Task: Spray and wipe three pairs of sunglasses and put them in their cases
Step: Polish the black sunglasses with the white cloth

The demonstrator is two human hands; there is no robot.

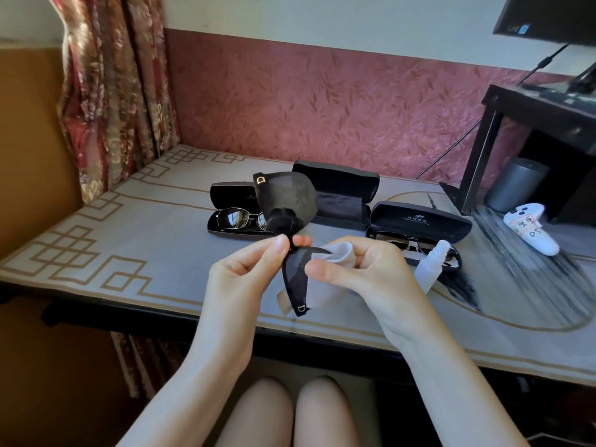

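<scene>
Over the patterned table [96, 253], mid-frame, the left hand [248, 272] pinches the black sunglasses [287, 195] at their bridge, the right hand [364, 272] pinching a white cloth [335, 253] around the lower lens, spray bottle [432, 266] just right.

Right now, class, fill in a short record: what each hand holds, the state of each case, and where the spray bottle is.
left hand: pinches the black sunglasses near the bridge
right hand: holds a white cloth against the lower lens
left case: open, metal-framed sunglasses inside
middle case: open, no sunglasses visible inside
right case: open, dark-lensed sunglasses inside
spray bottle: at the front of the right case
</scene>
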